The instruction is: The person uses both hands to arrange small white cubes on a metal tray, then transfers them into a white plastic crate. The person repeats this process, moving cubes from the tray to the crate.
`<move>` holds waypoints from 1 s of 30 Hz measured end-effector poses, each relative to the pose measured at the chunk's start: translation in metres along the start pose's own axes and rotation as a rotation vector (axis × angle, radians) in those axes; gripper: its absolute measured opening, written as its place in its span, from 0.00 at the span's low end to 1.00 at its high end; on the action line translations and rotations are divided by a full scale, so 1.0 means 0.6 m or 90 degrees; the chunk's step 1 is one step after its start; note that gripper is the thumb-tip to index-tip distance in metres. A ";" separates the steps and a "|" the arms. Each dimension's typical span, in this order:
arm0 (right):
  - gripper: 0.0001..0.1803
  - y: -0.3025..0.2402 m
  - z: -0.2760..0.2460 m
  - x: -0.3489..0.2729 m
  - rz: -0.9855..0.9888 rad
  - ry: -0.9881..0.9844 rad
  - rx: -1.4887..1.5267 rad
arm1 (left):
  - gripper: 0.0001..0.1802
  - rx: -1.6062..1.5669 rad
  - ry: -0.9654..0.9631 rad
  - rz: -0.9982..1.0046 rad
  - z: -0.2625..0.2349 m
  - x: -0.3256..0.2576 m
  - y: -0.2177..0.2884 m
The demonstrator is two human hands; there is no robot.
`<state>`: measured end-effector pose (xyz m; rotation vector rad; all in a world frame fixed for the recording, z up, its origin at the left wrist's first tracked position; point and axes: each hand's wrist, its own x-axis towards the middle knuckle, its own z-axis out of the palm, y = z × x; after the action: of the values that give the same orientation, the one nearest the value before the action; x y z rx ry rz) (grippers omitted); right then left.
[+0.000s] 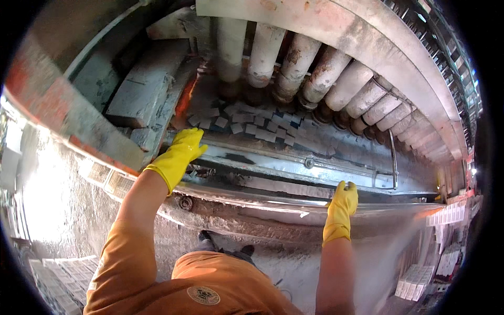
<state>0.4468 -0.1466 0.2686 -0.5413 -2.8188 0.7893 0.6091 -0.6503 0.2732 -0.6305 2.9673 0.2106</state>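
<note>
My left hand (181, 155), in a yellow rubber glove, reaches over the near side of a large machine's long bed. Its fingers are apart, with nothing seen in them, close to several small flat, pale square tiles (260, 135) lying loosely on a dark surface. Farther right, my right hand (341, 206), gloved the same way, is at the bright metal rail (278, 202) on the front edge. Its fingers are curled together; whatever they hold, if anything, is hidden. Between the hands, a pale wet-looking ledge (278, 164) runs behind the rail.
A row of thick, stained cylinders (310, 63) stands behind the tiles under a curved pale beam (336, 21). A grey block (140, 86) sits at the left. A thin upright rod (394, 157) rises at the right. White stacked pieces (416, 281) stand at lower right.
</note>
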 end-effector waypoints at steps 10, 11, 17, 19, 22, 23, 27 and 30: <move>0.29 0.082 -0.011 -0.024 0.040 0.036 0.079 | 0.46 0.029 0.055 -0.066 0.123 0.157 -0.051; 0.29 0.081 -0.017 -0.031 0.049 0.038 0.086 | 0.47 0.008 0.070 -0.065 0.133 0.167 -0.054; 0.26 0.084 -0.028 -0.041 0.022 0.063 0.055 | 0.51 0.005 0.131 -0.060 0.202 0.193 -0.046; 0.26 0.079 -0.034 -0.049 0.026 0.056 0.047 | 0.55 0.013 0.095 -0.046 0.215 0.183 -0.051; 0.26 0.095 -0.025 -0.043 0.023 0.061 0.044 | 0.55 0.021 0.045 -0.012 0.198 0.172 -0.050; 0.26 0.101 -0.021 -0.039 0.017 0.062 0.047 | 0.54 0.027 0.028 0.004 0.189 0.164 -0.045; 0.26 0.113 -0.017 -0.036 0.018 0.067 0.058 | 0.47 0.005 0.042 0.023 0.184 0.147 -0.030; 0.26 0.102 -0.020 -0.034 0.022 0.047 0.031 | 0.39 -0.056 0.126 0.057 0.206 0.166 -0.055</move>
<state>0.4868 -0.1000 0.2454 -0.6012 -2.7224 0.8235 0.5409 -0.7006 0.1351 -0.5579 3.1959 0.3035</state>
